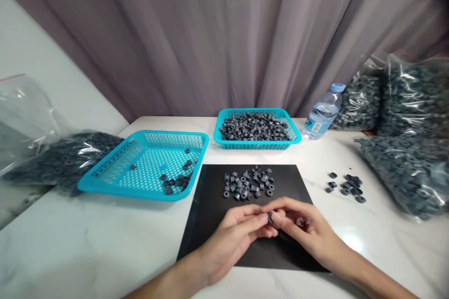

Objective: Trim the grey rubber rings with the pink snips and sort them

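Note:
Over a black mat (210,215), my left hand (236,233) and my right hand (312,229) meet fingertip to fingertip. Between them is a small dark grey ring-shaped piece (270,217), pinched by the fingers of both hands. A few more small pieces (300,221) show in the curled palm of my right hand, partly hidden by its fingers. Just beyond the hands, a loose pile of short grey cylinders with holes through them (247,183) lies on the mat.
A turquoise basket (143,133) at left holds several pieces; another basket (257,145) behind the mat is heaped with them. A small group of pieces (347,184) lies at right. A water bottle (321,114) and bulging plastic bags (410,173) stand right; another bag (73,154) lies left.

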`<action>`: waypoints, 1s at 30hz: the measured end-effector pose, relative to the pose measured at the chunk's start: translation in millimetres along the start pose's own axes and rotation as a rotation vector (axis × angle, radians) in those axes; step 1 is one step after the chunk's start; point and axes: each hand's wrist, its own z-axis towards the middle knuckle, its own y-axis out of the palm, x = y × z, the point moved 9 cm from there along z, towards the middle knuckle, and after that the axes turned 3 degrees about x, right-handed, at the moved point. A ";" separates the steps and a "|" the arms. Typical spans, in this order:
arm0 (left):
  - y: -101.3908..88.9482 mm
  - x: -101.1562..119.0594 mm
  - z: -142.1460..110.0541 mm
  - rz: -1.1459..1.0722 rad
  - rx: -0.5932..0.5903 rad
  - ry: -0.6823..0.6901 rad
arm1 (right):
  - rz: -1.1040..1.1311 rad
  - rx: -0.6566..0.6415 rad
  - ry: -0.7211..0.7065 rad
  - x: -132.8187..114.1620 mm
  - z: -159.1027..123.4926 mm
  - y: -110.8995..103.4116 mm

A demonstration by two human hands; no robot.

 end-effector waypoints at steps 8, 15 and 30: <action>-3.1 0.5 1.6 0.004 0.027 -0.012 | 0.070 0.042 -0.071 -10.1 6.1 -10.8; -0.4 -0.6 2.3 0.027 -0.016 -0.044 | 0.245 0.050 -0.022 -7.0 10.8 -8.5; -7.5 -5.0 1.4 0.005 0.042 -0.093 | 0.101 0.086 0.012 -2.7 10.1 -15.7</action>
